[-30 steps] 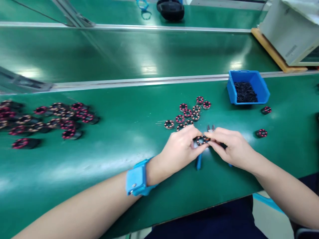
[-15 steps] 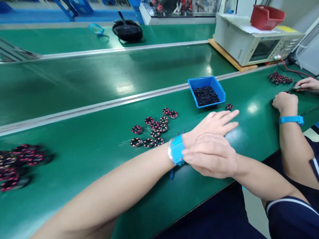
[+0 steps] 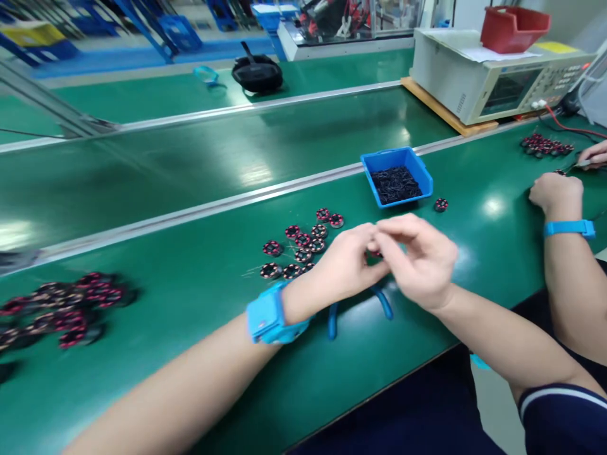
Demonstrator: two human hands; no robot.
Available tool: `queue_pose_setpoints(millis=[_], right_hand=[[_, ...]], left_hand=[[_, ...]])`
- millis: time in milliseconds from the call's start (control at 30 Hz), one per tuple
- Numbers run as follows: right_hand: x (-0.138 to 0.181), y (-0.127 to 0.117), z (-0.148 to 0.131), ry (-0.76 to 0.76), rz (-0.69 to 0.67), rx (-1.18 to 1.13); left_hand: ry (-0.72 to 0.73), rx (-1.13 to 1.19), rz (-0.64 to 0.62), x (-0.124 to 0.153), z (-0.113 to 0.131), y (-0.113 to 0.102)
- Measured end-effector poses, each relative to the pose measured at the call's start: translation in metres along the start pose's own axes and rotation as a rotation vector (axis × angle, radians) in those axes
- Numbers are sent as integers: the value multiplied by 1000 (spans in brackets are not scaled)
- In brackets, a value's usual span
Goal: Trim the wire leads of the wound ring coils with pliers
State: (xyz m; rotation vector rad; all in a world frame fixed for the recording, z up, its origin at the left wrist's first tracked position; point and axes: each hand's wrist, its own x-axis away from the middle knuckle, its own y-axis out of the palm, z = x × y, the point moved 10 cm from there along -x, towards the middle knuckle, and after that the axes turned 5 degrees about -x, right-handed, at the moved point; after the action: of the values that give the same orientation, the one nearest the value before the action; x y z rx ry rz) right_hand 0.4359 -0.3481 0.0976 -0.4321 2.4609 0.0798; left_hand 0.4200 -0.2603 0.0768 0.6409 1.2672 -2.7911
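My left hand and my right hand meet fingertip to fingertip above the bench. Both are closed in a pinch; whatever lies between the fingers is too small or hidden to make out. A blue wrist strap circles my left wrist. Under my hands rests a tool with two blue handles, its head covered. A bit of red and black shows in the gap between my hands, mostly hidden. Just left of my left hand lie several small wound coil rings, red or copper with black, with fine wire ends.
A blue bin of thin black pieces stands beyond my hands, with one coil ring beside it. More coil rings are clustered at left. At right a co-worker's hand works near a bench instrument.
My right hand has left the wrist strap and met my left fingertips. The left hand, spread flat before, has drawn back and closed. The view has shifted slightly.
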Motion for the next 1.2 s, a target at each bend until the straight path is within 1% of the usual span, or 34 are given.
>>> queue_pose_setpoints(millis=[67, 133, 167, 233, 333, 400, 567, 833, 1033, 1200], right_hand=[[-1, 4, 22, 197, 63, -229], [5, 19, 48, 404, 26, -359], [10, 26, 59, 484, -4, -383], [20, 39, 76, 593, -53, -396], [31, 50, 88, 682, -94, -401], [33, 52, 90, 700, -102, -396], [29, 45, 89, 687, -66, -354], [30, 44, 88, 688, -88, -350], [33, 49, 86, 672, -144, -332], [31, 45, 88, 670, -109, -324]], left_hand=[[-151, 57, 23, 23, -15, -18], [-292, 143, 81, 48, -31, -28], [-326, 170, 123, 58, -36, -32], [-334, 167, 197, 73, -41, -36], [-280, 96, 241, 77, -42, -36], [-246, 47, 244, 75, -41, -37], [-211, -15, 262, 73, -39, -43], [-223, -34, 277, 74, -37, -45], [-228, -30, 281, 73, -38, -46], [-228, -31, 273, 74, -38, -45]])
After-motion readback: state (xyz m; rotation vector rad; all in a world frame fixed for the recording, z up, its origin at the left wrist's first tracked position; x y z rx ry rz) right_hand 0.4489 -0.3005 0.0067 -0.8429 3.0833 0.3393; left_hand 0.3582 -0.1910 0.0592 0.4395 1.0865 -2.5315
